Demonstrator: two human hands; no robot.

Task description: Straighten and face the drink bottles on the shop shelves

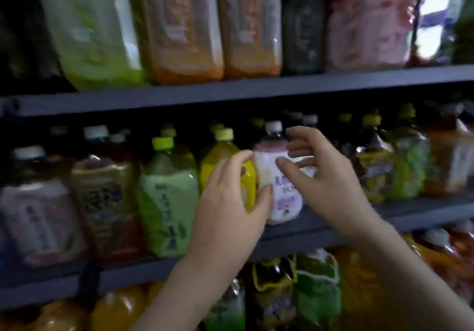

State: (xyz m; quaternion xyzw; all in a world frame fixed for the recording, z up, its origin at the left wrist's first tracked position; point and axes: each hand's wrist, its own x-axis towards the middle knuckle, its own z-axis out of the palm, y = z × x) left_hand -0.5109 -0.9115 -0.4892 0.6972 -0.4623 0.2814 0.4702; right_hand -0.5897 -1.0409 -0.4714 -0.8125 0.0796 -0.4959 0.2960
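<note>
A white-and-pink labelled bottle point(278, 192) with a white cap stands at the front of the middle shelf point(410, 215). My left hand point(230, 202) is spread in front of a yellow bottle point(225, 156), its fingertips close to the pink bottle's left side. Just right of the pink bottle, my right hand point(323, 176) hovers with fingers apart and curled. Neither hand clearly grips anything. The image is blurred by motion.
To the left on the middle shelf stand a green-labelled bottle point(166, 202), a brown tea bottle point(102, 202) and a pink-labelled bottle point(38, 215). Green and orange bottles point(410, 166) stand to the right. Large bottles point(179, 28) fill the top shelf, more bottles point(315, 292) the lower one.
</note>
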